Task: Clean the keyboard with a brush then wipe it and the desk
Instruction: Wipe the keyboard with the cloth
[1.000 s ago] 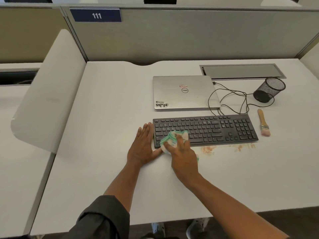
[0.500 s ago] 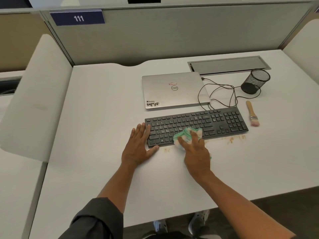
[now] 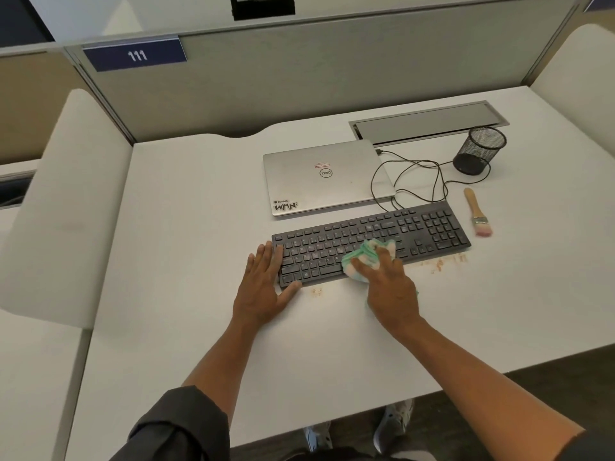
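Observation:
A black keyboard (image 3: 419, 229) lies across the white desk (image 3: 199, 227). My right hand (image 3: 389, 287) presses a crumpled green-and-white cloth (image 3: 364, 256) onto the keys near the keyboard's middle, fingers curled over it. My left hand (image 3: 266, 287) lies flat with straight fingers against the keyboard's left end, thumb at its front corner. A wooden-handled brush (image 3: 476, 212) with pink bristles rests on the desk just right of the keyboard. Reddish-brown crumbs (image 3: 439, 262) are scattered on the desk along the keyboard's front edge.
A closed silver laptop (image 3: 326, 176) sits behind the keyboard, its black cable (image 3: 416, 181) looping to the right. A black mesh pen cup (image 3: 479, 149) stands at the back right beside a grey cable hatch (image 3: 429, 123). Grey partition walls enclose the desk.
My right hand has slid the cloth to the right along the keys, from the keyboard's left part to its middle. My left hand stays at the left end.

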A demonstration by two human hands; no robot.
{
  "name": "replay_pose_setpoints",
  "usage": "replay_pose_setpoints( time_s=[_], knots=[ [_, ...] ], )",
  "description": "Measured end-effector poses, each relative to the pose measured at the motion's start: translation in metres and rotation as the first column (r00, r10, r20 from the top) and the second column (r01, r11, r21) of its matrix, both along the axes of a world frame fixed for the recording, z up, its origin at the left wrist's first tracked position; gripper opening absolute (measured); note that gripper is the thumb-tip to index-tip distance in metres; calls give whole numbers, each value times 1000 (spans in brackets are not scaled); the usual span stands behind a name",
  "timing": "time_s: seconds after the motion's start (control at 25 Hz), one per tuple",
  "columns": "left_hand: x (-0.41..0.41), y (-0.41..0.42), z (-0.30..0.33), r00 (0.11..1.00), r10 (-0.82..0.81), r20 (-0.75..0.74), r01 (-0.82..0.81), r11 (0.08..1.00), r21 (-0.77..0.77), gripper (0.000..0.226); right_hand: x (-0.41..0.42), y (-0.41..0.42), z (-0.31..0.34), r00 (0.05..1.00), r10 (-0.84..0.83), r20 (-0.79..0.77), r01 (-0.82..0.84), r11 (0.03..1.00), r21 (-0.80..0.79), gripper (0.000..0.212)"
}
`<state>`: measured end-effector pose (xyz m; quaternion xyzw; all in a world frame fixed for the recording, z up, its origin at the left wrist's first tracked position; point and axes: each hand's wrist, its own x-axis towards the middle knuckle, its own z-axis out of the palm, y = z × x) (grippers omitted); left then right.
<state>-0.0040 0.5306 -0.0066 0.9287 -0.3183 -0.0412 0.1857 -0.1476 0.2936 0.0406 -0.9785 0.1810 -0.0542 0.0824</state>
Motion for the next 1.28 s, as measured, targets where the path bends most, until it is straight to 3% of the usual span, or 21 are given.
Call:
replay_pose_setpoints(
  time_s=[0.16, 0.4, 0.56, 0.72, 1.04, 1.16, 1.28],
  knots=[
    [-4, -24, 7, 998, 61, -10, -61, 998, -7, 87, -4, -14, -1, 1000, 23, -14, -23, 1000, -5, 61],
    [-8, -72, 16, 1000, 4, -8, -3, 1000, 24, 87, -6, -64, 9, 987, -150, -61, 148, 989, -27, 54],
    [-11, -108, 20, 999, 6, -42, -5, 1000, 24, 76, 9, -43, 11, 1000, -11, 21, 10, 999, 46, 54],
    [-12, -143, 23, 996, -3, -86, 5, 1000, 26, 62, 17, -43, 9, 997, 83, -3, -83, 996, 42, 49],
    [-17, -162, 15, 998, 59, -25, -57, 996, 65, 62, -2, -160, 19, 978, -189, -92, 193, 981, 26, 54],
    [-18, -164, 13, 998, 67, -6, -67, 993, 96, 71, 10, -165, 21, 962, -264, -64, 267, 963, 31, 53],
    [-18, -164, 11, 998, 68, 9, -68, 990, 120, 77, 28, -147, 20, 973, -226, -43, 229, 972, 52, 50]
  ],
)
